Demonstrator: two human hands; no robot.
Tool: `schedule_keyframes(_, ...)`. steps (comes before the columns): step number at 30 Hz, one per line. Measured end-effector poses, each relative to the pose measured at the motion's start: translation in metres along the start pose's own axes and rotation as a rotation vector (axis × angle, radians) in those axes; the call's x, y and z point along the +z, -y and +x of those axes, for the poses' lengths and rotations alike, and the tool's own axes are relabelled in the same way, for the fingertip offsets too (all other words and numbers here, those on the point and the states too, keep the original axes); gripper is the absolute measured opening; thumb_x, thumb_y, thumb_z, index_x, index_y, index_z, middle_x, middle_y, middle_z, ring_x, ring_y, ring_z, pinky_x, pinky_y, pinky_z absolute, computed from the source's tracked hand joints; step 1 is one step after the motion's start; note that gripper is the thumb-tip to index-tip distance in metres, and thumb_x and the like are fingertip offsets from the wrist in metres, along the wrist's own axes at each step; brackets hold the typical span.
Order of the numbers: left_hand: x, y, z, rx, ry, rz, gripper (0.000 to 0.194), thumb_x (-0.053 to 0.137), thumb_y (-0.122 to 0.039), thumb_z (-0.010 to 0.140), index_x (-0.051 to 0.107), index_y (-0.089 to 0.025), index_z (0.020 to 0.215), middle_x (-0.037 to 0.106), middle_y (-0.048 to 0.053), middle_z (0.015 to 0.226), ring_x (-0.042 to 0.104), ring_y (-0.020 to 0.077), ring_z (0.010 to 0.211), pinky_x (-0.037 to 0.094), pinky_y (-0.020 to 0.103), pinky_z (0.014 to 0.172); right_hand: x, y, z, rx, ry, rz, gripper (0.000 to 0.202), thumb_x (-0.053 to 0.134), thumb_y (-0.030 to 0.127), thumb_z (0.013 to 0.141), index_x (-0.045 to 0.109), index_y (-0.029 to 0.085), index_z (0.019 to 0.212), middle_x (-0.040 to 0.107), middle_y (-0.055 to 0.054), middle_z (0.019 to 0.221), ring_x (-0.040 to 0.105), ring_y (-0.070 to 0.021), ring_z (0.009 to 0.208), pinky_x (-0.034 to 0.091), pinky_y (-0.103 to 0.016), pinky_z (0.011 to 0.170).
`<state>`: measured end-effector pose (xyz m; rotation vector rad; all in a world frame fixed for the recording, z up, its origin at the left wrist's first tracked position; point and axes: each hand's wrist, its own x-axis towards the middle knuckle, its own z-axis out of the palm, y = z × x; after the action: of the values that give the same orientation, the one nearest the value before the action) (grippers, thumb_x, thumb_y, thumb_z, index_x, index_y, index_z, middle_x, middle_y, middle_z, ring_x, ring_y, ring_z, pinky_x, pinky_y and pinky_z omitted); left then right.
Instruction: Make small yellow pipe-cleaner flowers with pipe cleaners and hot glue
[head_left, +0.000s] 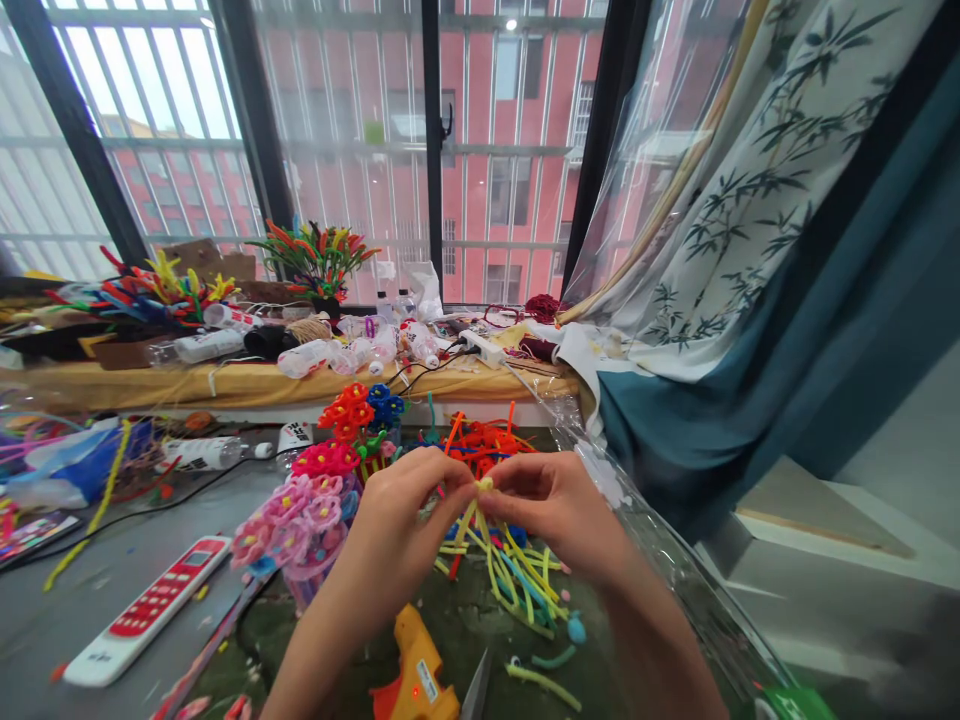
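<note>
My left hand (409,500) and my right hand (551,500) meet in the middle of the view, fingertips pinched together. Between them is a small pale-yellow pipe cleaner piece (485,485), bent into a small bunched shape. Just below my fingers lies a loose spread of yellow pipe cleaners (529,590), with some blue ones among them. Behind my hands is a pile of orange-red pipe cleaners (487,440). Left of my left hand stand pink pipe cleaner flowers (307,510) in a holder, with red flowers (346,412) and blue flowers (386,405) behind.
A yellow-orange glue gun (420,665) and a pointed metal blade (475,688) lie near the front edge. A white and red remote control (150,610) is on the left. Plastic bottles (210,453) and a black cable cross that side. A cluttered sill (247,385) runs below the window.
</note>
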<state>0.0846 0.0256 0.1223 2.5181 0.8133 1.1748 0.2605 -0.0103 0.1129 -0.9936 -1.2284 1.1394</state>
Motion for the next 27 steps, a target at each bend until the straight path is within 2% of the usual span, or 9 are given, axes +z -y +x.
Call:
schedule_keyframes(3, -0.001, 0.002, 0.000, 0.069, 0.044, 0.036, 0.013, 0.057, -0.016, 0.091, 0.066, -0.017, 0.083, 0.065, 0.001, 0.078, 0.057, 0.0126, 0.071, 0.040, 0.021, 0.064, -0.002, 0.000, -0.001, 0.018, 0.064, -0.022, 0.023, 0.090, 0.032, 0.057, 0.074, 0.017, 0.063, 0.069, 0.000, 0.060, 0.062, -0.0123, 0.057, 0.051, -0.025, 0.059)
schedule_keyframes(6, -0.001, 0.006, 0.002, 0.086, 0.049, 0.024, 0.014, 0.057, -0.015, 0.091, 0.067, -0.017, 0.083, 0.065, 0.001, 0.077, 0.059, 0.0130, 0.072, 0.042, 0.022, 0.065, -0.004, -0.002, 0.001, 0.028, 0.075, -0.035, 0.024, 0.090, 0.033, 0.056, 0.073, 0.017, 0.062, 0.068, 0.001, 0.058, 0.062, -0.0123, 0.056, 0.050, -0.024, 0.058)
schedule_keyframes(9, -0.002, 0.009, 0.003, 0.024, -0.017, -0.020, 0.013, 0.059, -0.014, 0.090, 0.070, -0.018, 0.084, 0.065, -0.001, 0.071, 0.057, 0.0116, 0.064, 0.040, 0.022, 0.059, -0.004, -0.005, 0.004, -0.014, -0.048, 0.009, 0.028, 0.092, 0.033, 0.053, 0.073, 0.018, 0.067, 0.071, 0.000, 0.063, 0.063, -0.0125, 0.057, 0.050, -0.024, 0.058)
schedule_keyframes(12, 0.000, 0.013, 0.003, 0.013, -0.072, -0.095, 0.015, 0.064, -0.014, 0.087, 0.073, -0.022, 0.097, 0.067, -0.002, 0.076, 0.053, 0.0100, 0.058, 0.039, 0.021, 0.054, -0.002, -0.008, 0.007, -0.067, -0.171, 0.090, 0.032, 0.093, 0.033, 0.051, 0.072, 0.019, 0.070, 0.073, 0.000, 0.066, 0.065, -0.0135, 0.060, 0.051, -0.025, 0.060)
schedule_keyframes(15, 0.004, 0.017, 0.003, 0.105, -0.122, -0.264, 0.021, 0.070, -0.015, 0.084, 0.075, -0.026, 0.101, 0.070, 0.000, 0.087, 0.058, 0.0110, 0.067, 0.042, 0.021, 0.057, 0.001, -0.010, 0.008, -0.066, -0.173, 0.190, 0.033, 0.093, 0.034, 0.052, 0.072, 0.019, 0.072, 0.073, 0.000, 0.066, 0.065, -0.0131, 0.060, 0.050, -0.023, 0.059)
schedule_keyframes(18, 0.009, 0.019, 0.004, 0.176, -0.181, -0.436, 0.017, 0.072, -0.016, 0.083, 0.079, -0.028, 0.094, 0.071, 0.002, 0.082, 0.061, 0.0140, 0.074, 0.046, 0.023, 0.063, 0.002, -0.011, 0.006, -0.020, -0.114, 0.271, 0.032, 0.093, 0.034, 0.054, 0.073, 0.018, 0.074, 0.074, 0.000, 0.068, 0.065, -0.0112, 0.059, 0.048, -0.021, 0.059)
schedule_keyframes(23, 0.014, 0.018, 0.003, 0.041, -0.190, -0.637, 0.008, 0.076, -0.024, 0.080, 0.081, -0.026, 0.086, 0.072, 0.005, 0.078, 0.061, 0.0174, 0.074, 0.048, 0.028, 0.068, 0.003, -0.008, 0.004, 0.026, -0.070, 0.332, 0.028, 0.090, 0.035, 0.061, 0.075, 0.016, 0.075, 0.074, -0.002, 0.070, 0.066, -0.0117, 0.062, 0.048, -0.022, 0.062)
schedule_keyframes(27, 0.020, 0.017, 0.003, -0.025, -0.215, -0.748, 0.007, 0.079, -0.031, 0.077, 0.080, -0.024, 0.078, 0.070, 0.005, 0.072, 0.059, 0.0178, 0.072, 0.048, 0.028, 0.066, 0.006, -0.004, 0.002, 0.030, -0.094, 0.312, 0.028, 0.090, 0.036, 0.059, 0.075, 0.017, 0.072, 0.073, -0.002, 0.068, 0.064, -0.0122, 0.059, 0.048, -0.023, 0.060)
